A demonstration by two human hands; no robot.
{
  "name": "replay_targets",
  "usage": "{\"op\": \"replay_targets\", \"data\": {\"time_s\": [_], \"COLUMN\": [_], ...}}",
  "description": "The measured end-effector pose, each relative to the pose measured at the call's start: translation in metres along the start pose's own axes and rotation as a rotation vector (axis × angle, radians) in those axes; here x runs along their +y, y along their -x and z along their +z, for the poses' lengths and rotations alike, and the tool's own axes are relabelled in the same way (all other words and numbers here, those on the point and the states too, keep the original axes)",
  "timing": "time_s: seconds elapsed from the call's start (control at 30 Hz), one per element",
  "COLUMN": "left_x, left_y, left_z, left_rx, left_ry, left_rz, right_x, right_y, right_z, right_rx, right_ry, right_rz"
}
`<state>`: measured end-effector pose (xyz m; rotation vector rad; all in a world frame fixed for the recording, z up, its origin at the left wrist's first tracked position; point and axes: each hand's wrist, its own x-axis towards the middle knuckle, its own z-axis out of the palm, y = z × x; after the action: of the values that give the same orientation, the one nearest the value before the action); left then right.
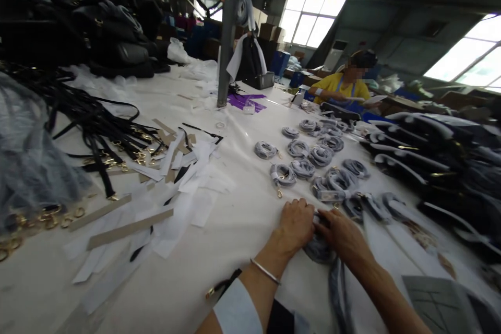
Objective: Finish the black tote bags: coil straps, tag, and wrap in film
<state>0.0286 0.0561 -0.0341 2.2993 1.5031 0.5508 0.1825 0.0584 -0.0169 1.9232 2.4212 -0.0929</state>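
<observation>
— What are the hands doing?

— The left hand (296, 223) and right hand (341, 235) are pressing together on a grey strap coil (318, 248), each grip clamped on it, near the white table's (242, 219) front edge.

— And beyond?

— Wrapped strap coils (313, 159) are lying just behind. Black straps (94, 125) are trailing at far left. A person in yellow (340, 88) is sitting at the far end.

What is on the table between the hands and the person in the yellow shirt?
Many coiled grey straps lie on the white table, between both hands' grip on a strap and that person, in the head view.
</observation>
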Motion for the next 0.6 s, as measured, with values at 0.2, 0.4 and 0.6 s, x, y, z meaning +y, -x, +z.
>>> {"op": "replay_targets", "data": {"time_s": [0.2,0.4,0.6], "left_x": [0.003,-0.002,-0.008], "left_y": [-0.002,-0.008,-0.012], "left_z": [0.001,0.002,0.006], "left_rx": [-0.049,-0.044,-0.084], "left_ry": [-0.066,-0.112,-0.102], "left_rz": [-0.005,0.015,0.093], "right_x": [-0.004,-0.011,-0.01], "right_y": [0.001,0.007,0.006], "right_z": [-0.008,-0.008,-0.009], "right_rx": [0.013,0.07,0.056], "right_ry": [-0.176,-0.16,-0.163], "right_rz": [-0.012,-0.004,0.022]}}
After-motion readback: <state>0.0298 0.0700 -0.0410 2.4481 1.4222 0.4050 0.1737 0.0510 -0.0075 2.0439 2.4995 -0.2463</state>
